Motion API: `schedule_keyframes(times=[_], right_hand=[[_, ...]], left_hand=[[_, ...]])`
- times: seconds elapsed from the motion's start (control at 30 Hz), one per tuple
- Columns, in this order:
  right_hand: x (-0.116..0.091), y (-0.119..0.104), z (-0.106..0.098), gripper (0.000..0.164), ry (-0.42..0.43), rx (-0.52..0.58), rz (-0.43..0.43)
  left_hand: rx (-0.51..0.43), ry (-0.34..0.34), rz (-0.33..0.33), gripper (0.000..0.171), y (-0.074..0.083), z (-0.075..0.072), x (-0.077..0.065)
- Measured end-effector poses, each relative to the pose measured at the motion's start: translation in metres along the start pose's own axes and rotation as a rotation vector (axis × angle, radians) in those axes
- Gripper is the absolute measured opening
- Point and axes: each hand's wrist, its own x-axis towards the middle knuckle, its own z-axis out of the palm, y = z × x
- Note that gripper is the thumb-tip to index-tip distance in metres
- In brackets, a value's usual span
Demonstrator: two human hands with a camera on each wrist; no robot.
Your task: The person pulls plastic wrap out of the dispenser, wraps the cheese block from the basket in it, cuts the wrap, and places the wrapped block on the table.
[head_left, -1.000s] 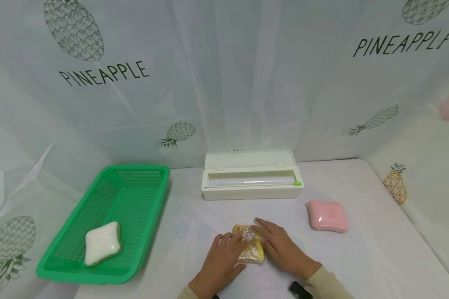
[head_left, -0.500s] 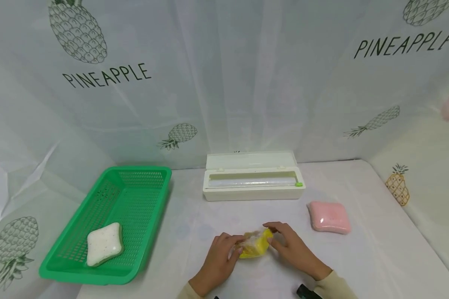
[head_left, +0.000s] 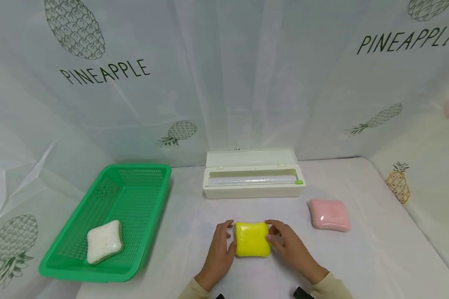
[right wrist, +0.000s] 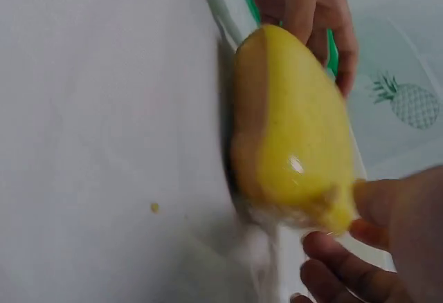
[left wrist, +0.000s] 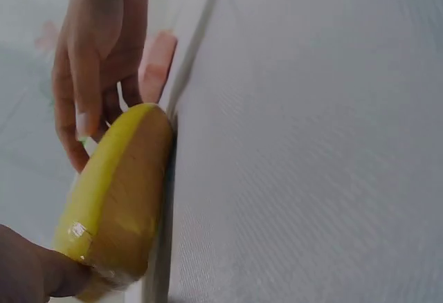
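Note:
A square yellow sponge [head_left: 252,239], wrapped in glossy clear film, lies flat before me with its yellow face up. Its tan underside shows in both wrist views, where the sponge [left wrist: 104,192] stands out close. At its right edge my right hand [head_left: 289,249] pinches the wrapped corner between thumb and finger, seen in the right wrist view beside the sponge [right wrist: 297,130]. My left hand [head_left: 218,253] stands along the left edge with relaxed fingers, its thumb right at the side. In the left wrist view a fingertip [left wrist: 66,275] touches the film.
A green basket [head_left: 155,232] at left holds a white sponge [head_left: 104,242]. Behind my hands stands an open white cling film dispenser [head_left: 252,191] with a roll inside. To the right lies a wrapped pink sponge [head_left: 329,214]. A pineapple-print curtain [head_left: 239,83] hangs behind the table.
Both hands have turned the sponge over: its crinkled film side faced up earlier, then it tilted, and now the smooth yellow face is up. My left hand has moved off its top to the left edge.

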Motion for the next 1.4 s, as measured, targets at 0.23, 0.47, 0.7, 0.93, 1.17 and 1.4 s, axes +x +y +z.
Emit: schedule_keyframes(times=[0.23,0.47,0.7,0.93,1.17,1.4], right_hand=[[-0.007,-0.002,0.007,0.057,-0.058,-0.097,-0.112],[-0.012,-0.001,0.008,0.078,-0.116,-0.176,-0.084],[-0.016,-0.001,0.002,0.077,-0.101,-0.209,-0.032],[-0.031,0.015,-0.024,0.075,-0.076,-0.165,0.052],[-0.055,0.039,-0.066,0.077,-0.12,-0.168,0.223],[-0.077,0.059,-0.106,0.077,-0.131,-0.213,0.312]], left_hand=[[0.079,-0.017,0.065,0.05,-0.004,0.001,0.001],[0.227,-0.151,0.03,0.072,-0.005,0.0,0.0],[0.286,-0.156,0.058,0.084,-0.005,0.009,0.004],[0.32,-0.163,0.163,0.08,0.017,0.037,0.013],[0.383,-0.208,0.34,0.082,0.051,0.074,0.019],[0.478,-0.321,0.454,0.082,0.082,0.107,0.03]])
